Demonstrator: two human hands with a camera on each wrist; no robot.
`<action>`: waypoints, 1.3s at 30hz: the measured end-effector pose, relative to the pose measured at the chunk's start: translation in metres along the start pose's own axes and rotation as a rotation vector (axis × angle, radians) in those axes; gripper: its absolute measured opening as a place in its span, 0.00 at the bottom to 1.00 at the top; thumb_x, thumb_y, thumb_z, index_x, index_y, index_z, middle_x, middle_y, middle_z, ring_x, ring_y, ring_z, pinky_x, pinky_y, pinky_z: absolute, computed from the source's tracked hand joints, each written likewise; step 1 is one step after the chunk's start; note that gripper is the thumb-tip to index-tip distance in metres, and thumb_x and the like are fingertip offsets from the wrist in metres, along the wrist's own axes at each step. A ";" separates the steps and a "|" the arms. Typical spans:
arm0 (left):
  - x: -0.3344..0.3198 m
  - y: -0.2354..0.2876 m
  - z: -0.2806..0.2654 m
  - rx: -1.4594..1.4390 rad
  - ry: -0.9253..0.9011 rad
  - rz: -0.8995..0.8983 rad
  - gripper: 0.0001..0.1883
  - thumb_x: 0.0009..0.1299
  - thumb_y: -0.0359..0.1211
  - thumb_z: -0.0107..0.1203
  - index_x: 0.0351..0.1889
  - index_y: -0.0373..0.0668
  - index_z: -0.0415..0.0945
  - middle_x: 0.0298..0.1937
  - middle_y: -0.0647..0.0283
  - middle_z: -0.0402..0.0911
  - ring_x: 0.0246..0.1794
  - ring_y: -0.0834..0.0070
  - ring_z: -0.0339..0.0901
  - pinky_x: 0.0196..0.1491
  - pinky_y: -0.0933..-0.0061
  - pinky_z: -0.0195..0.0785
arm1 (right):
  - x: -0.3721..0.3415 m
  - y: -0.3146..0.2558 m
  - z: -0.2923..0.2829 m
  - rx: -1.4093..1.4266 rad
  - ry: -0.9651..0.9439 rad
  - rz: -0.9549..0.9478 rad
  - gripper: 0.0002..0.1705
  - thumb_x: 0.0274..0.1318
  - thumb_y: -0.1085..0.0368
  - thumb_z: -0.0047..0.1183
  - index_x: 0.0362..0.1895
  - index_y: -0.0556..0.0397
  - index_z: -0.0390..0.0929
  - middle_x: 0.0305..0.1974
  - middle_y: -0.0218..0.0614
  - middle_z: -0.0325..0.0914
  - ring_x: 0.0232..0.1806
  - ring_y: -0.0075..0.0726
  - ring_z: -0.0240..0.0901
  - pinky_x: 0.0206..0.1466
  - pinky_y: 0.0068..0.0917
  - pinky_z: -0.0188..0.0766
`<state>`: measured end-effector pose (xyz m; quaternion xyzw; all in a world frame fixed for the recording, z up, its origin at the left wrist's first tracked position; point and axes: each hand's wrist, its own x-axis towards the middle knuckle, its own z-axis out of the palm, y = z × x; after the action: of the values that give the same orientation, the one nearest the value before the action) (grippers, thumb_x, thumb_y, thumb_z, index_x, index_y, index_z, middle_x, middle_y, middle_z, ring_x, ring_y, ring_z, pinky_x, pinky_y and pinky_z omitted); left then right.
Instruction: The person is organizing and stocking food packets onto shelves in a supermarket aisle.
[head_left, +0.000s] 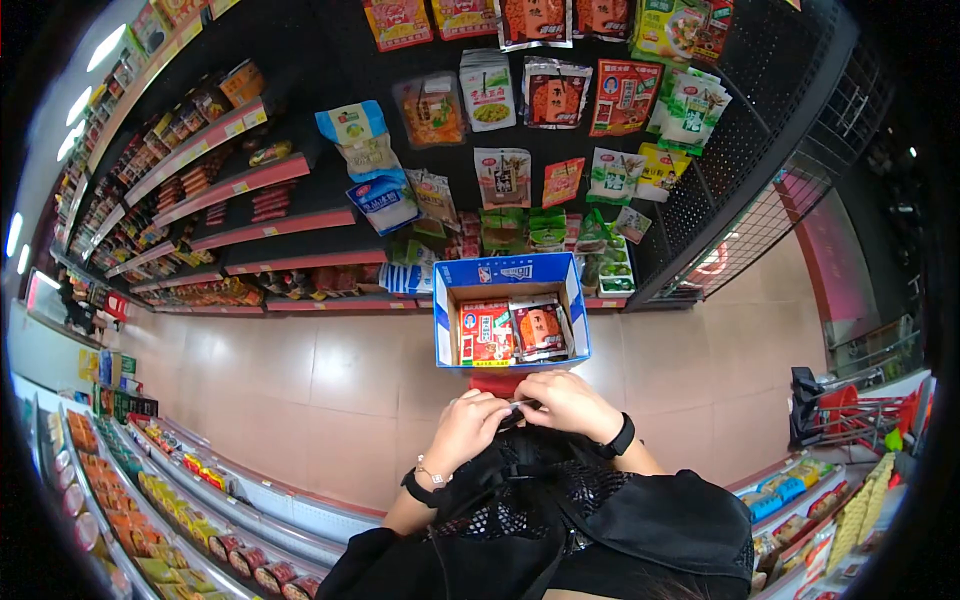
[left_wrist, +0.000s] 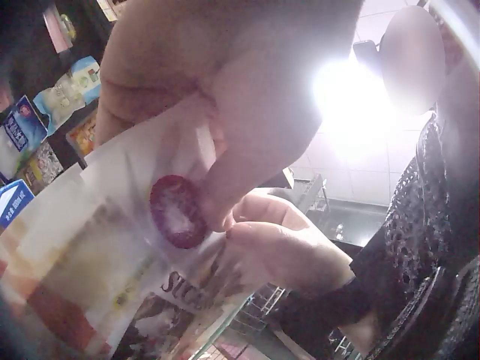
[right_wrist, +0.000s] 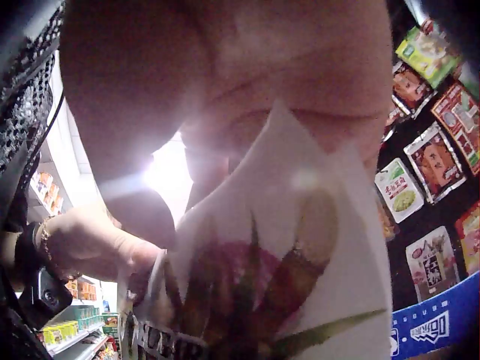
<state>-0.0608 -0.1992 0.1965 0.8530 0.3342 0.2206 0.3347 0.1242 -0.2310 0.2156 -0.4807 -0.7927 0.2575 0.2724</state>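
My left hand (head_left: 465,428) and right hand (head_left: 570,403) meet close in front of my body. Between them is a printed plastic food packet (left_wrist: 90,255), pale with a round dark-red mark. The left thumb and fingers pinch its upper edge in the left wrist view. From the other side, the right hand pinches the same packet (right_wrist: 300,247), whose face carries a plant-like picture. Just beyond the hands stands an open blue-and-white cardboard box (head_left: 511,269). Red packets (head_left: 487,330) lie at its left, dark-red packets (head_left: 540,328) at its right.
Seasoning packets (head_left: 555,92) hang in rows on a black pegboard ahead. Stocked shelves (head_left: 200,180) curve along the left, and further shelves (head_left: 170,480) stand behind me on that side. A wire mesh panel (head_left: 770,235) and red-handled items (head_left: 850,410) are at the right.
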 end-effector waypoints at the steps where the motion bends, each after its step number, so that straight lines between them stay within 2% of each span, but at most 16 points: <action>1: 0.001 0.002 0.000 0.003 0.001 0.001 0.05 0.56 0.31 0.50 0.26 0.39 0.74 0.25 0.60 0.74 0.27 0.64 0.69 0.31 0.68 0.63 | -0.002 0.000 -0.001 0.000 0.002 -0.003 0.08 0.38 0.66 0.51 0.26 0.54 0.69 0.24 0.40 0.70 0.28 0.45 0.68 0.31 0.35 0.64; 13: 0.017 0.019 0.016 -0.035 -0.108 0.088 0.06 0.56 0.31 0.50 0.27 0.37 0.74 0.24 0.57 0.74 0.27 0.63 0.70 0.32 0.69 0.63 | -0.032 0.006 -0.006 -0.062 0.168 0.033 0.06 0.39 0.66 0.48 0.24 0.53 0.67 0.23 0.37 0.70 0.29 0.41 0.69 0.33 0.33 0.65; 15: 0.019 0.020 0.017 -0.044 -0.122 0.106 0.06 0.56 0.31 0.50 0.27 0.37 0.74 0.24 0.57 0.73 0.27 0.63 0.70 0.32 0.68 0.63 | -0.036 0.008 -0.006 -0.049 0.177 0.057 0.06 0.38 0.68 0.50 0.24 0.53 0.68 0.23 0.36 0.70 0.28 0.42 0.68 0.30 0.32 0.65; 28: 0.020 0.016 0.014 0.008 -0.082 0.143 0.07 0.56 0.31 0.50 0.27 0.39 0.75 0.23 0.60 0.74 0.27 0.65 0.70 0.31 0.68 0.63 | -0.033 0.008 0.003 -0.133 0.246 0.061 0.05 0.40 0.66 0.48 0.23 0.51 0.67 0.23 0.34 0.69 0.29 0.39 0.68 0.31 0.32 0.63; 34: 0.017 0.017 0.009 0.016 -0.074 0.071 0.07 0.55 0.31 0.51 0.28 0.38 0.75 0.25 0.57 0.75 0.27 0.64 0.71 0.32 0.69 0.64 | -0.031 0.003 -0.002 -0.043 0.193 0.090 0.06 0.40 0.66 0.50 0.26 0.52 0.68 0.25 0.35 0.70 0.29 0.41 0.68 0.32 0.33 0.64; 37: 0.015 0.014 0.011 0.002 -0.058 0.056 0.06 0.55 0.31 0.51 0.28 0.39 0.75 0.25 0.57 0.75 0.27 0.63 0.70 0.32 0.69 0.63 | -0.033 0.006 -0.003 -0.026 0.183 0.065 0.08 0.40 0.66 0.53 0.29 0.53 0.71 0.27 0.37 0.72 0.29 0.41 0.69 0.31 0.31 0.65; 39: 0.013 0.009 0.012 0.003 -0.004 0.090 0.06 0.56 0.31 0.50 0.28 0.42 0.76 0.24 0.62 0.74 0.27 0.66 0.69 0.31 0.70 0.63 | -0.036 0.011 -0.001 0.019 0.262 0.148 0.12 0.39 0.67 0.54 0.32 0.54 0.71 0.29 0.38 0.73 0.32 0.38 0.71 0.34 0.29 0.67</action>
<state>-0.0413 -0.2000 0.1966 0.8681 0.2954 0.2333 0.3237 0.1457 -0.2588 0.2030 -0.5647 -0.7104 0.2194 0.3582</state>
